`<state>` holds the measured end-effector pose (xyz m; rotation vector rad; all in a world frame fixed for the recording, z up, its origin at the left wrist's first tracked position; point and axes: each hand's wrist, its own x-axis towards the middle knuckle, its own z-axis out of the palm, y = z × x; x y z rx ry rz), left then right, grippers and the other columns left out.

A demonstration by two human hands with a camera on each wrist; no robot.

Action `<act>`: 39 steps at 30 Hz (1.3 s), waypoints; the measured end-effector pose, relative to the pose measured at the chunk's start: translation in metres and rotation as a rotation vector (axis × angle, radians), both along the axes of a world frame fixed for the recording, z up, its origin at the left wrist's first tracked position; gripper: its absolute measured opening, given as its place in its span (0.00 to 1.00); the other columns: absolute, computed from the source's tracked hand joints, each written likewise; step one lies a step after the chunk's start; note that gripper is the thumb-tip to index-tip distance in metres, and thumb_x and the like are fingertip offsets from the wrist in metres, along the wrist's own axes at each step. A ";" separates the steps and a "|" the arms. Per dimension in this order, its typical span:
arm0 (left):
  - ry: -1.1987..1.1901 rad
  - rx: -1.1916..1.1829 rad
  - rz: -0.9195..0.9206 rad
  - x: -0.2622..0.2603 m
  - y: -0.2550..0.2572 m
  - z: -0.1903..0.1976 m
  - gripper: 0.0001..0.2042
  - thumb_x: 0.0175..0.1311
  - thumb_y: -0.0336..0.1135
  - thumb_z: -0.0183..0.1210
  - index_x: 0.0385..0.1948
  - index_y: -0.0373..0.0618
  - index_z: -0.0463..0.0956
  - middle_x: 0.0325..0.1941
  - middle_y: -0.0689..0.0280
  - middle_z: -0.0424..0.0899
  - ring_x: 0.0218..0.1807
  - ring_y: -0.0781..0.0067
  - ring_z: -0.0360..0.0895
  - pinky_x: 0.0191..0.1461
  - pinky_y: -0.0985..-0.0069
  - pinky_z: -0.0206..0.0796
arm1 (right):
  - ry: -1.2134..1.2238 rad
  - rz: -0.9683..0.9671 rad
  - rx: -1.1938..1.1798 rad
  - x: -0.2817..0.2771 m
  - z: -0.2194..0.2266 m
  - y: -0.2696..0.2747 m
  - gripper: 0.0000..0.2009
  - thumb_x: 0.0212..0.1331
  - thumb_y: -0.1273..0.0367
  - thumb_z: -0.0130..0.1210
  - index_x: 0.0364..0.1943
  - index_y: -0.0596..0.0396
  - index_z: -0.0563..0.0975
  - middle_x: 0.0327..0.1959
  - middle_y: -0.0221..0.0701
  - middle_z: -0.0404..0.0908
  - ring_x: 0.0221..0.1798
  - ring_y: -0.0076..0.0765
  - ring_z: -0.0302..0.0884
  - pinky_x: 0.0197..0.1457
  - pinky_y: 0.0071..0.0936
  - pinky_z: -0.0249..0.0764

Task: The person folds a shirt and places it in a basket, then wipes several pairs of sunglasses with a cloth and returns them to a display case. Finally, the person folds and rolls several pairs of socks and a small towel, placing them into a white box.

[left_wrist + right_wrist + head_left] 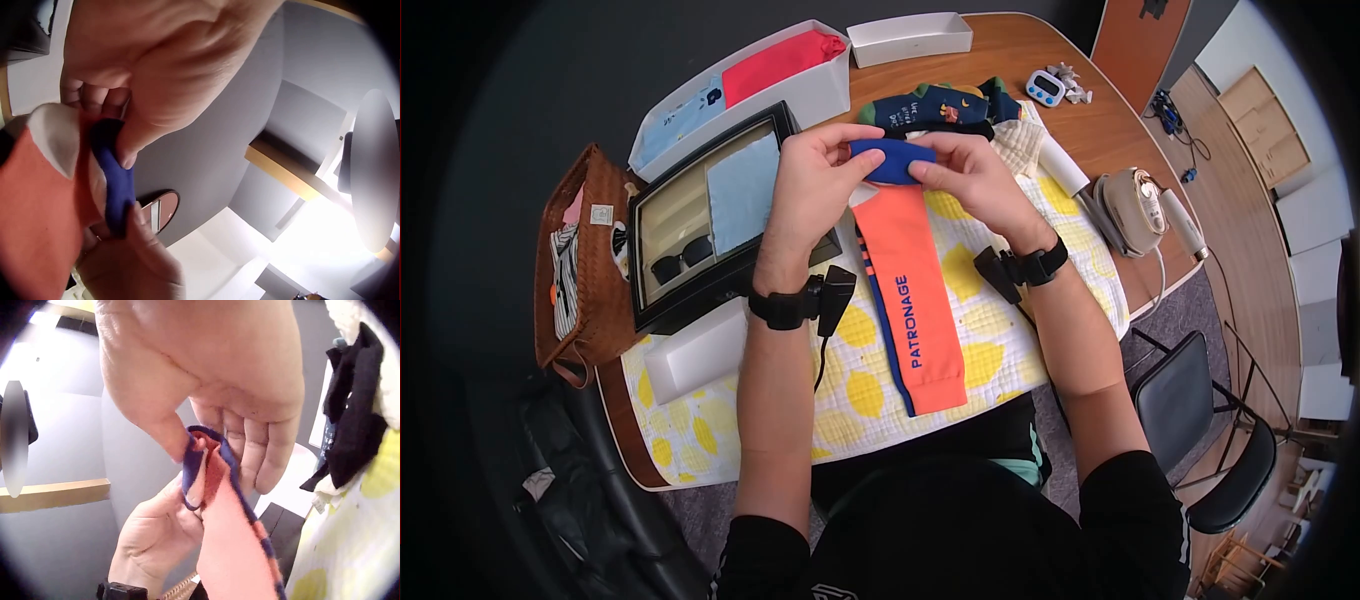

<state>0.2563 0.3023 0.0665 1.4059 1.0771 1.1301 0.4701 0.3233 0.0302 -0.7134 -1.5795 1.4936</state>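
An orange sock (915, 300) with PATRONAGE lettering and a blue stripe hangs toward me over a lemon-print cloth (863, 395). Its blue toe end (890, 160) is lifted between both hands. My left hand (815, 180) pinches the left side, thumb in front of the fabric. From the other side my right hand (980, 178) grips the same blue part between thumb and fingers. In the right wrist view the blue fabric (194, 465) is folded over, with a pinkish inner side visible. A pale patch (55, 134) shows beside the blue part in the left wrist view.
Left stands a black glass-topped case (715, 215) with sunglasses (682, 260) and a light-blue cloth (742, 190); beyond are a white box (820, 95) of clothing and a woven basket (590, 290). Dark patterned socks (930, 108), a timer (1045, 88) and a handheld steamer (1135, 210) lie right.
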 end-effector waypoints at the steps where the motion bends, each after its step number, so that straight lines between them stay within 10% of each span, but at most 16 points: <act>1: 0.008 0.033 -0.014 -0.001 0.002 -0.002 0.12 0.68 0.23 0.62 0.51 0.30 0.80 0.45 0.59 0.87 0.44 0.78 0.84 0.46 0.80 0.80 | -0.029 0.002 -0.009 0.000 -0.001 0.002 0.14 0.66 0.74 0.62 0.54 0.65 0.79 0.42 0.30 0.86 0.43 0.20 0.82 0.49 0.21 0.80; 18: 0.020 -0.141 -0.213 -0.007 0.004 -0.010 0.16 0.64 0.20 0.61 0.54 0.33 0.76 0.50 0.65 0.85 0.47 0.80 0.82 0.57 0.80 0.73 | 0.081 -0.090 0.096 0.005 -0.001 0.006 0.10 0.60 0.83 0.61 0.38 0.56 0.73 0.37 0.22 0.79 0.42 0.16 0.80 0.46 0.17 0.77; 39: -0.031 -0.176 -0.063 -0.013 0.010 -0.014 0.16 0.67 0.24 0.48 0.50 0.35 0.82 0.41 0.64 0.86 0.38 0.80 0.80 0.46 0.79 0.72 | -0.044 -0.043 0.211 0.000 -0.010 0.004 0.13 0.55 0.90 0.51 0.32 0.61 0.84 0.42 0.31 0.81 0.47 0.26 0.79 0.53 0.22 0.75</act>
